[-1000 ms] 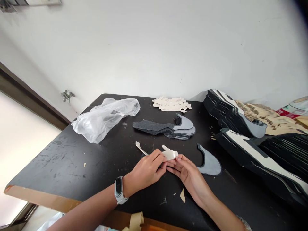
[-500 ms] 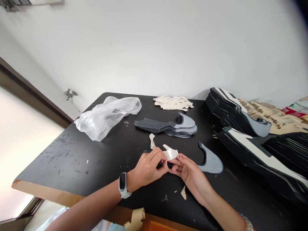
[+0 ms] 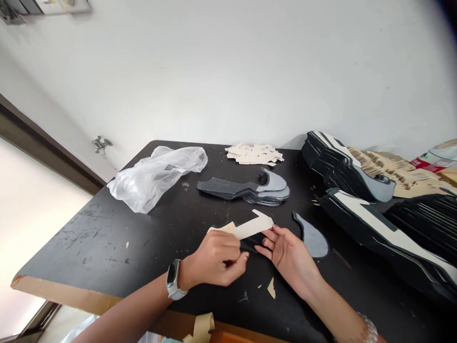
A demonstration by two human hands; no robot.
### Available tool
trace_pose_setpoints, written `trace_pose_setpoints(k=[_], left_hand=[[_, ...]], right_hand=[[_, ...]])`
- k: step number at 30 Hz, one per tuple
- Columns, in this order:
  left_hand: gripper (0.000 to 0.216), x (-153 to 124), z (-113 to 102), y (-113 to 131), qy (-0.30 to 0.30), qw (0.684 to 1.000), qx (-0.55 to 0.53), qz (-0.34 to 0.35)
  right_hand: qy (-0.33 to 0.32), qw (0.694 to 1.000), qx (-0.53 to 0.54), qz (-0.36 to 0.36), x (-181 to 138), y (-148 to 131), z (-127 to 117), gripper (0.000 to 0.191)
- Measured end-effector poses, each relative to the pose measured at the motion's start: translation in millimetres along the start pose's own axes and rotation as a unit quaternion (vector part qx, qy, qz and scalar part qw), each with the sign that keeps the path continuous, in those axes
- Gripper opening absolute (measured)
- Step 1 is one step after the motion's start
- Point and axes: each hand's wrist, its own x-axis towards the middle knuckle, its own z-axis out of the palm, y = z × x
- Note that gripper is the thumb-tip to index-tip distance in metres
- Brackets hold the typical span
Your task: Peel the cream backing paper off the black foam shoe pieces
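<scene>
Here's the cream strip (image 3: 250, 226), lifted just off the worktop (image 3: 107, 238), on the person's side of the dark-grey stack (image 3: 246, 189) and close to it. Its long axis runs side to side, roughly in line with that stack, and the notched end tilts up to the right. The left hand (image 3: 217, 257) has the grip: fingers curled tight, pinching the strip's left end. The right hand (image 3: 289, 250) sits at the other end, loosely spread, fingertips (image 3: 273, 230) touching the strip's tip, but I can't tell if it's really pinching. So both hands are on it, one at each end, and the strip bridges the gap. Under that gap lies a dark piece (image 3: 250, 244), flat on the worktop. Moving outward: a lone grey piece (image 3: 314, 238) lies right of the stack and nearer the person, just beside the right hand. A plastic bag (image 3: 153, 176) is off to the stack's left, a cream pile (image 3: 255, 153) behind it, and black-and-white stacks (image 3: 357, 176) crowd its far right. The bare surface is on the stack's near-left side, running out to the worktop's front edge.
</scene>
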Motion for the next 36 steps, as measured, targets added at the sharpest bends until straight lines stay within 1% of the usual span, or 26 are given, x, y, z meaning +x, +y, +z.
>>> trace_pose_setpoints(k=[2, 3, 4, 6, 8, 9, 11, 13, 14, 16, 18, 19, 21, 23, 26, 29, 32, 36], left_hand=[[0.037, -1, 4, 7, -0.022, 0.999, -0.03, 0.001], [0.033, -2, 6, 9, -0.015, 0.999, -0.038, -0.005], [0.028, -2, 6, 10, 0.007, 0.999, -0.037, -0.011], [0.016, -1, 5, 7, 0.073, 0.996, -0.007, -0.039], [0.019, 1, 3, -2, 0.117, 0.988, 0.027, -0.094], [0.022, 1, 1, -8, 0.117, 0.984, 0.03, -0.132], [0.021, 2, -1, -19, 0.087, 0.973, -0.015, -0.212], [0.013, 3, -1, -27, 0.063, 0.952, -0.1, -0.281], [0.011, 3, 0, -28, 0.062, 0.939, -0.144, -0.307], [0.012, 3, 3, -28, 0.081, 0.915, -0.206, -0.337], [0.012, 3, 5, -23, 0.099, 0.908, -0.222, -0.341], [0.011, 2, 6, -20, 0.102, 0.911, -0.214, -0.337], [0.009, 2, 8, -12, 0.091, 0.925, -0.188, -0.317], [0.007, 2, 10, -7, 0.077, 0.943, -0.153, -0.286], [0.008, 3, 11, -4, 0.08, 0.966, -0.091, -0.229], [0.012, 5, 10, -6, 0.087, 0.976, -0.053, -0.19], [0.013, 6, 9, -6, 0.07, 0.978, -0.054, -0.19], [0.015, 7, 8, 0, 0.053, 0.975, -0.084, -0.198]], right_hand=[[-0.001, 1.0, -0.004, -0.012, -1, -2, 0, 0.004], [0.001, 1.0, -0.006, -0.018, -1, -3, 0, 0.004], [0.003, 1.0, -0.01, -0.023, -1, -5, 0, 0.004], [0.011, 0.999, -0.014, -0.027, 0, -7, 0, 0.004], [0.02, 1.0, -0.003, -0.02, 0, -8, 0, 0.005], [0.025, 1.0, 0.007, -0.014, 0, -8, 0, 0.005], [0.029, 0.999, 0.027, -0.001, 0, -9, 0, 0.007], [0.027, 0.999, 0.032, 0.005, 0, -10, 2, 0.011], [0.023, 0.999, 0.028, 0.007, -1, -10, 3, 0.015], [0.002, 1.0, 0.008, 0.006, -2, -10, 5, 0.029], [-0.029, 0.999, -0.038, -0.011, -4, -6, 7, 0.042], [-0.041, 0.996, -0.075, -0.026, -5, -3, 7, 0.044], [-0.053, 0.984, -0.159, -0.053, -8, 4, 8, 0.041], [-0.048, 0.972, -0.219, -0.065, -9, 12, 8, 0.037], [-0.026, 0.968, -0.238, -0.073, -8, 19, 6, 0.037], [-0.014, 0.967, -0.242, -0.08, -5, 21, 6, 0.04], [-0.024, 0.957, -0.267, -0.106, -4, 20, 6, 0.041], [-0.033, 0.927, -0.327, -0.179, -6, 21, 7, 0.038]])
